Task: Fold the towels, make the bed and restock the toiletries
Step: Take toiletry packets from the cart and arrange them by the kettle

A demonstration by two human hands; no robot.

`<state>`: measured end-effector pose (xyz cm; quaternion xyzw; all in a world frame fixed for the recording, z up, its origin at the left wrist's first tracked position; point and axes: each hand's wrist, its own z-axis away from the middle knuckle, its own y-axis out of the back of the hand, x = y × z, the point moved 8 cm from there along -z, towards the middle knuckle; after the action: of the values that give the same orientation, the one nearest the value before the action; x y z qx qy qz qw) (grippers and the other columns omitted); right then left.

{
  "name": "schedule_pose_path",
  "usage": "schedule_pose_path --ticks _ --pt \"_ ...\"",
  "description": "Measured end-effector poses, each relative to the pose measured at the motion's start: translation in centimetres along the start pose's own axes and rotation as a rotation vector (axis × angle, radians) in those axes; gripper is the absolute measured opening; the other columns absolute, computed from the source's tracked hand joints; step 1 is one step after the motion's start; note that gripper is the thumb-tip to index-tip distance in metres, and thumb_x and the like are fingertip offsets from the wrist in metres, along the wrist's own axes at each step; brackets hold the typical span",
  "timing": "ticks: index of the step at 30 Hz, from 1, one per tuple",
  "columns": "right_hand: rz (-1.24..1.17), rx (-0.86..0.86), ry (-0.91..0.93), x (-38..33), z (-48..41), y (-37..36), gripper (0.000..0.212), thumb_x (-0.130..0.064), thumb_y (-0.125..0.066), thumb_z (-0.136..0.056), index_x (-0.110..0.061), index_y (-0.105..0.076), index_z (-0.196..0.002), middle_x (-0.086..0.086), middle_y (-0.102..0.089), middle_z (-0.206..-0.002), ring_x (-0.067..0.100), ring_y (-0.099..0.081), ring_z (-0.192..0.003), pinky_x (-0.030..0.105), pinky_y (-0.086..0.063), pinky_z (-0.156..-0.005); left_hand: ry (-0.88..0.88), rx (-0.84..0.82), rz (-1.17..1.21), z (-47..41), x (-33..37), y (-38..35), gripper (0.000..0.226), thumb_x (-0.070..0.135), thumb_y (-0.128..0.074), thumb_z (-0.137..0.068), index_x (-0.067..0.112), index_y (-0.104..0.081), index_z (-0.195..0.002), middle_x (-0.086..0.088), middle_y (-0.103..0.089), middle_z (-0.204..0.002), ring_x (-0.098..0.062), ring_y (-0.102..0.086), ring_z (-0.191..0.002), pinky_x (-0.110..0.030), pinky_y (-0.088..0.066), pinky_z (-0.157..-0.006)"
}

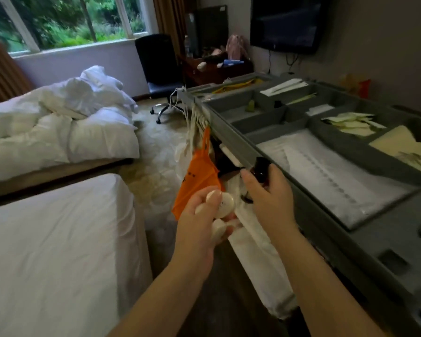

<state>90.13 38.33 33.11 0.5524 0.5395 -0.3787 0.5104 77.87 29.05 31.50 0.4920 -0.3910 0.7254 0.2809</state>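
My left hand (199, 222) grips several small round cream toiletry containers (225, 205) beside the grey housekeeping cart (350, 242). My right hand (267, 193) holds a small dark bottle (261, 169) at the cart's front rim. The cart's top tray has compartments with white packets (326, 171), cream sachets (350, 124) and flat cream packs (399, 144). The near bed (54, 251) has a smooth white sheet. On the far bed a white duvet (66, 122) lies crumpled.
An orange bag (199, 176) and a white linen sack (255, 251) hang on the cart's side. White linen lies heaped on the floor (161, 171) between beds and cart. A black office chair (161, 66), a desk (214, 69) and a wall television (287, 23) stand beyond.
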Motion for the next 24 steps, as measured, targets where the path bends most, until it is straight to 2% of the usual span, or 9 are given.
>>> schedule_pose_path --ticks 4,8,12,14,18,21,24 --pt "0.059 -0.007 0.074 -1.9 -8.2 -4.7 0.009 -0.042 -0.060 -0.088 -0.036 -0.054 -0.090 -0.004 -0.061 -0.097 0.010 -0.060 -0.089 0.035 -0.052 -0.080 -0.011 -0.035 0.005 -8.8 2.7 -0.2 0.011 0.021 -0.057 -0.092 0.023 -0.067 -0.094 -0.009 -0.066 -0.095 -0.019 -0.064 -0.068 -0.031 -0.053 -0.053" --pt "0.139 0.070 0.095 -0.8 -16.3 -7.0 0.011 -0.038 -0.061 -0.089 -0.034 -0.051 -0.093 -0.006 -0.060 -0.096 0.005 -0.058 -0.088 0.028 -0.049 -0.077 0.060 -0.085 0.010 -19.6 2.5 -0.8 0.015 0.024 -0.057 -0.092 0.028 -0.071 -0.087 -0.015 -0.066 -0.106 -0.031 -0.066 -0.089 -0.047 -0.056 -0.075" --pt "0.278 0.252 0.046 1.1 -24.1 -6.1 0.027 -0.036 -0.063 -0.088 -0.035 -0.043 -0.107 -0.017 -0.054 -0.093 0.003 -0.056 -0.087 0.027 -0.050 -0.078 0.126 -0.212 -0.050 -31.1 3.8 -3.7 0.012 0.024 -0.058 -0.092 0.028 -0.069 -0.092 -0.011 -0.063 -0.108 -0.024 -0.063 -0.086 -0.034 -0.051 -0.062" --pt "0.285 0.399 -0.039 2.4 -28.1 -4.5 0.035 -0.032 -0.065 -0.088 -0.037 -0.041 -0.113 -0.014 -0.055 -0.100 0.008 -0.057 -0.094 0.028 -0.049 -0.082 0.159 -0.327 -0.090 -36.8 5.0 -6.8 0.012 0.021 -0.056 -0.093 0.026 -0.067 -0.092 -0.008 -0.063 -0.101 -0.019 -0.062 -0.078 -0.030 -0.051 -0.060" --pt "0.326 0.601 -0.137 4.0 -32.8 -0.8 0.038 -0.028 -0.066 -0.088 -0.031 -0.044 -0.119 -0.008 -0.055 -0.110 0.006 -0.056 -0.090 0.010 -0.043 -0.065 0.103 -0.503 -0.138 -42.8 6.5 -12.3 0.011 0.021 -0.054 -0.094 0.026 -0.064 -0.093 -0.006 -0.063 -0.096 -0.014 -0.062 -0.070 -0.027 -0.052 -0.055" --pt "0.428 0.705 -0.197 5.6 -35.6 1.5 0.043 -0.029 -0.068 -0.087 -0.026 -0.047 -0.124 -0.008 -0.054 -0.115 0.010 -0.055 -0.099 0.020 -0.045 -0.077 0.167 -0.617 -0.187 -46.0 5.5 -16.3 0.011 0.022 -0.055 -0.094 0.027 -0.064 -0.093 -0.006 -0.064 -0.097 -0.014 -0.062 -0.071 -0.028 -0.052 -0.055" --pt "0.523 0.673 -0.249 7.4 -37.9 2.5 0.046 -0.025 -0.073 -0.082 -0.024 -0.050 -0.122 -0.011 -0.053 -0.111 0.009 -0.051 -0.103 0.025 -0.046 -0.086 0.188 -0.683 -0.228 -48.5 4.4 -19.2 0.012 0.019 -0.055 -0.094 0.027 -0.063 -0.091 -0.004 -0.064 -0.090 -0.012 -0.062 -0.065 -0.026 -0.052 -0.052"
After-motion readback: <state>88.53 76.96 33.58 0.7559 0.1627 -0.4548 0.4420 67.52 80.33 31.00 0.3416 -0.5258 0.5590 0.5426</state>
